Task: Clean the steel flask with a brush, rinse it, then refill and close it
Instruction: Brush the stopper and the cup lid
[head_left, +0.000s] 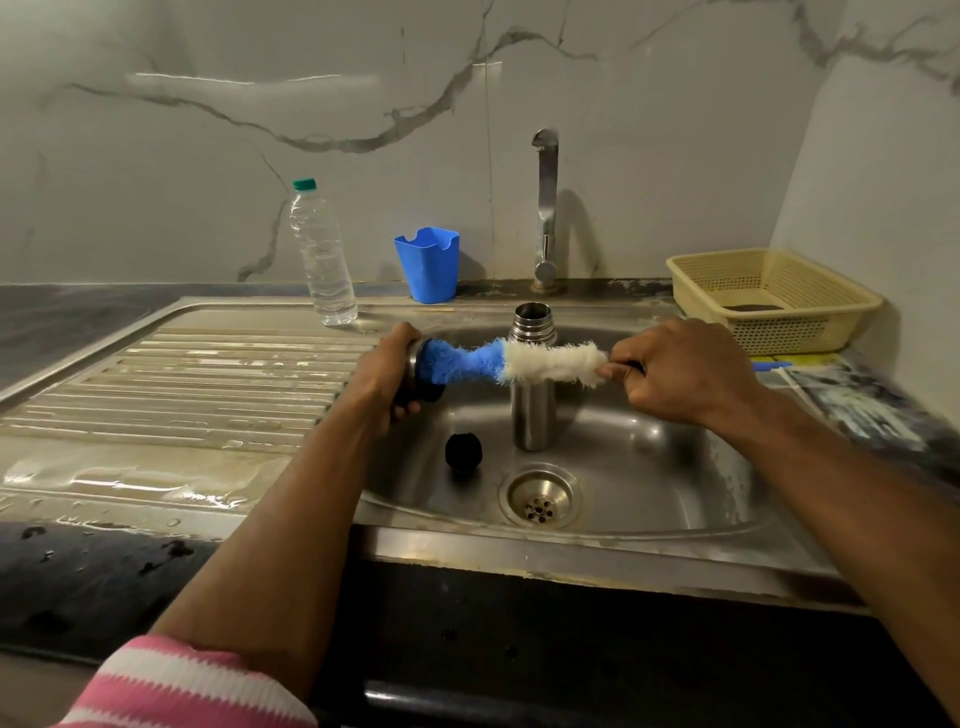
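Your left hand (387, 371) is curled round a steel cup-shaped cap (415, 376) with a dark lower edge, held on its side over the left rim of the sink (649, 519), fingers clenched on it. Your right hand (675, 371) pinches the thin dark handle of the bottle brush (511, 361), fingers and thumb closed on it just beyond the white bristles. The brush lies nearly level between your two hands; its blue end is pushed into the mouth of the cap, and its white half points toward your right hand.

The steel flask (532, 410) stands upright in the sink basin, open at the top, directly behind the middle of the brush, so the bristles hide part of its upper body. A small black stopper (464, 451) lies on the basin floor, left of the flask and apart from it. The drain (540, 501) sits nearer you, in front of the flask.

The tap (545, 208) rises behind the sink, and you can see no stream from it. On the wet surface behind the draining board stand a clear plastic bottle (322, 260) with a green cap and, to its right, a blue plastic cup (428, 264). A cream basket (769, 296) rests at the right of the sink
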